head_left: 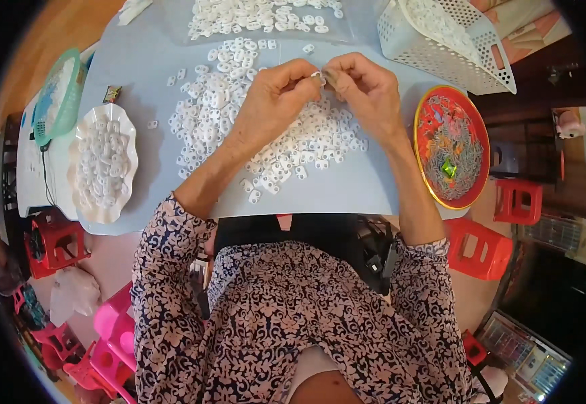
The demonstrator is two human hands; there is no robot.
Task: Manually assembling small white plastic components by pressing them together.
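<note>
Many white pieces (pixel 102 165) fill a dish (pixel 131 145); grey bits (pixel 466 160) strew a red tray (pixel 482 148)

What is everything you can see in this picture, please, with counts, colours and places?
table: one, pale grey-blue, before the person
plastic pieces: too many to count, white, spread across the table
scalloped dish: one, white, table's left, full of pieces
green basket: one, mint, far left
wrapper: one, dark multicoloured, above the dish
perforated basket: one, whitish, far right
round tray: one, red, yellow-rimmed, right
small parts: many, grey, in tray
wrapped item: one, green, in tray
stools: several, red or pink, both sides
bag: one, whitish, lower left
left hand: one, bare, pinching a white piece
right hand: one, bare, fingertips beside the left's
</note>
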